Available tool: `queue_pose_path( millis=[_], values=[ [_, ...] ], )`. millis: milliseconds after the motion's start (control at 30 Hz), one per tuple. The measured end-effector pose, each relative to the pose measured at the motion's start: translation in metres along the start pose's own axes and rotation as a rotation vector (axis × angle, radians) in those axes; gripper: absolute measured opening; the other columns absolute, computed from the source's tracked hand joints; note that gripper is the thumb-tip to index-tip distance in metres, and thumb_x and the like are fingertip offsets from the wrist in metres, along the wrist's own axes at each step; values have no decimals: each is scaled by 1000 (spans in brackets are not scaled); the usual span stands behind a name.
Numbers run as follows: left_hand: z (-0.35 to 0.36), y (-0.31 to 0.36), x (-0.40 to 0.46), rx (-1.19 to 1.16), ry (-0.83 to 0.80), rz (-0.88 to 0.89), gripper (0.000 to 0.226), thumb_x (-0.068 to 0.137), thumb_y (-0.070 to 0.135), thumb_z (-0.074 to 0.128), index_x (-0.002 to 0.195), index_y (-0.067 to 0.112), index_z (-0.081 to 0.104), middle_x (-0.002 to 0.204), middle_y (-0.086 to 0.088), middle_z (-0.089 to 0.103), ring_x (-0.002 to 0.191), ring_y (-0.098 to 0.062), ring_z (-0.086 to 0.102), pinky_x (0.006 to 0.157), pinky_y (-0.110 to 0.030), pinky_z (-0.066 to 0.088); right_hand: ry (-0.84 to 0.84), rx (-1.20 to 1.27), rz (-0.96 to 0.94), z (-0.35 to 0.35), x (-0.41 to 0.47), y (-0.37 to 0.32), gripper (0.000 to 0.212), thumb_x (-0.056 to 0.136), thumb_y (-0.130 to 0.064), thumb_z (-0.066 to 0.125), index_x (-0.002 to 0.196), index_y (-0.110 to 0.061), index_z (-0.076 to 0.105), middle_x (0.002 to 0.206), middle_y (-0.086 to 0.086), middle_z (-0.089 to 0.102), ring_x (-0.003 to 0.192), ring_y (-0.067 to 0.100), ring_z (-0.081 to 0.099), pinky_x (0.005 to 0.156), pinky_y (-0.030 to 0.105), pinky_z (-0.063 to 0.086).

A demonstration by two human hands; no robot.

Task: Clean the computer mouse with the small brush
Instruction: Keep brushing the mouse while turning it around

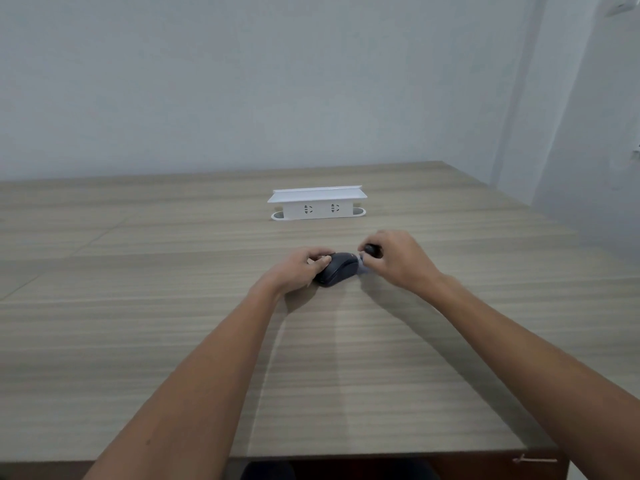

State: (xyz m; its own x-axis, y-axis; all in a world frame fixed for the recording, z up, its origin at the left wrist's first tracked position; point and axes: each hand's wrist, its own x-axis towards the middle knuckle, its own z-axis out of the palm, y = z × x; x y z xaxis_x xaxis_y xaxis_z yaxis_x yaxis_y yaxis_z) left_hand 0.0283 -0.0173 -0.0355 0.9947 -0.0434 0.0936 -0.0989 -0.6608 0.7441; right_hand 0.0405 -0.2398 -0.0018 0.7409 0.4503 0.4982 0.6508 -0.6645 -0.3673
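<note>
A dark grey computer mouse (338, 270) lies on the wooden table (173, 323), near its middle. My left hand (300, 271) grips the mouse from its left side, thumb on top. My right hand (394, 259) is closed around a small brush (373, 251) with a dark handle. The brush's pale bristles touch the mouse's right end. Most of the brush handle is hidden inside my fingers.
A white pop-up power socket box (318, 202) stands on the table behind the mouse. A pale wall runs along the far edge and the right side. The table's front edge is close to my body.
</note>
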Motion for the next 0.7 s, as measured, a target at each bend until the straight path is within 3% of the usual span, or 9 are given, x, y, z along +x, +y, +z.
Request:
queue_pose_path(
  millis=[100,167,333,400,467,533,633,700],
  values=[
    [0,-2,2,-20,-1,11,31,103,25,51,130,22,65,104,0,69,82,-6,59,78,-20,44,-78,200,-33,-1,-7,-14,11,86,-21,70,88,-18,81,76,-1,75,69,10,61,64,26,44],
    [0,-3,3,-18,-12,10,31,102,27,52,131,23,65,109,1,70,90,-10,61,82,-22,45,-143,226,-59,3,-10,-20,11,86,-24,71,89,-20,81,77,-1,75,71,12,63,66,26,46],
    [0,0,3,-23,8,-15,33,103,28,51,133,24,63,105,-1,66,85,-11,57,80,-23,43,40,24,39,2,2,1,13,84,-19,66,84,-13,78,82,2,75,78,22,66,73,42,54],
    [0,-1,3,-29,6,-12,33,103,29,51,133,25,63,108,0,67,87,-12,58,83,-25,45,44,99,22,-1,-1,-3,12,85,-18,68,84,-14,79,81,1,75,77,19,67,73,37,54],
    [0,-3,5,-39,5,-5,33,102,29,51,132,24,64,114,-3,69,90,-14,59,86,-29,48,-59,184,-30,-1,-5,-13,11,86,-21,70,87,-16,80,79,-2,76,74,13,67,70,27,50],
    [0,-4,5,-50,1,-9,33,102,30,52,132,24,64,119,-5,69,91,-15,60,89,-33,50,-117,174,-48,3,-7,-15,12,86,-23,71,88,-17,80,79,-2,76,73,12,65,69,27,49],
    [0,-2,5,-46,15,-10,32,102,28,51,132,25,64,111,-3,68,88,-14,57,87,-30,47,29,54,17,3,2,2,12,86,-19,68,84,-14,78,81,1,75,77,20,67,72,38,53],
    [0,-1,4,-44,17,-18,32,103,28,51,132,25,64,104,2,65,84,-12,57,85,-28,47,82,52,38,0,2,5,12,86,-19,68,84,-14,78,82,1,75,78,20,67,73,37,53]
  ],
)
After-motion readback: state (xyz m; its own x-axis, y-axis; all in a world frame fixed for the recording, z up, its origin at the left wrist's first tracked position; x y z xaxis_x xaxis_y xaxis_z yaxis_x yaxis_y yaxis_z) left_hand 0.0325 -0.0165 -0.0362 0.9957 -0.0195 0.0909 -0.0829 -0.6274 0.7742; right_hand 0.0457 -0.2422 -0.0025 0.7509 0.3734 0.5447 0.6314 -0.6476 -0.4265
